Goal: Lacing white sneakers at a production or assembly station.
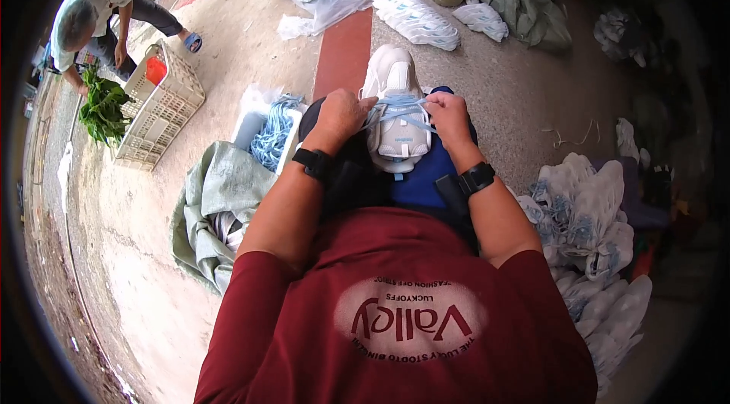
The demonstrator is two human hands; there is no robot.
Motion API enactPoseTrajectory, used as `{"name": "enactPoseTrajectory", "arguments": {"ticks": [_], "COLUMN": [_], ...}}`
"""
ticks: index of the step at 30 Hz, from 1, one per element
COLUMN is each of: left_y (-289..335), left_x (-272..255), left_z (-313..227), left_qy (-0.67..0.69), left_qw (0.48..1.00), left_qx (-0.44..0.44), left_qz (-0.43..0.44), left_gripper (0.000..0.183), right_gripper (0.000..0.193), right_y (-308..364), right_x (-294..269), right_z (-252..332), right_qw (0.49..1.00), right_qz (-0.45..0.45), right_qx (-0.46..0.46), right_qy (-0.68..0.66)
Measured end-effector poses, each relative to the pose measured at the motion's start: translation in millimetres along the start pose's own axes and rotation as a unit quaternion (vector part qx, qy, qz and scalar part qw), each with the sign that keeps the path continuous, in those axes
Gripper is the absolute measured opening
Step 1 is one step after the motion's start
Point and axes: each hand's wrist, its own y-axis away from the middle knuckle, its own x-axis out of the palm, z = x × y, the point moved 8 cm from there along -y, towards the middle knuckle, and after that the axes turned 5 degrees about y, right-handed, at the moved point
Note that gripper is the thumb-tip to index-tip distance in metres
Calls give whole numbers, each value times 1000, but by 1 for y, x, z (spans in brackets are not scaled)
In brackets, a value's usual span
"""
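Observation:
On my lap lies a white sneaker (393, 73), its toe pointing away from me and its tongue toward me. Light blue shoelaces (401, 103) cross over its upper. At the shoe's left edge my left hand (344, 116) is closed, fingers pinching the lace. My right hand (449, 116) pinches the lace on the other side, thumb and forefinger together. Between both hands the lace runs across the shoe. Close by on the left, a white box (247, 130) holds a heap of loose light blue laces (275, 138).
A grey-green sack (220, 176) sits left of my lap. Bagged shoes (585, 206) are piled at the right, with more wrapped shoes (416, 20) ahead. At far left a person (91, 4) bends over a cream crate (163, 111), holding leafy greens (105, 103).

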Motion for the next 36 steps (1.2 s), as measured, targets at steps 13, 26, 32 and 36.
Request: {"name": "enactPoseTrajectory", "arguments": {"ticks": [13,26,32,36], "left_y": [9,26,19,24], "left_x": [17,-26,-20,-2], "left_z": [-4,-7,13,-13], "left_qy": [671,70,144,626], "left_qw": [737,992,982,774], "left_qx": [-69,62,74,-15], "left_qz": [29,-83,-97,94], "left_gripper": [14,15,13,13], "right_gripper": [34,28,23,22], "right_y": [5,16,21,22], "right_x": [8,2,-4,-9], "right_z": [-8,9,19,24], "right_qw": [988,992,993,990], "right_qz": [50,98,103,99], "right_qx": [64,-57,-58,-99], "right_qy": [-130,57,-18,37]}}
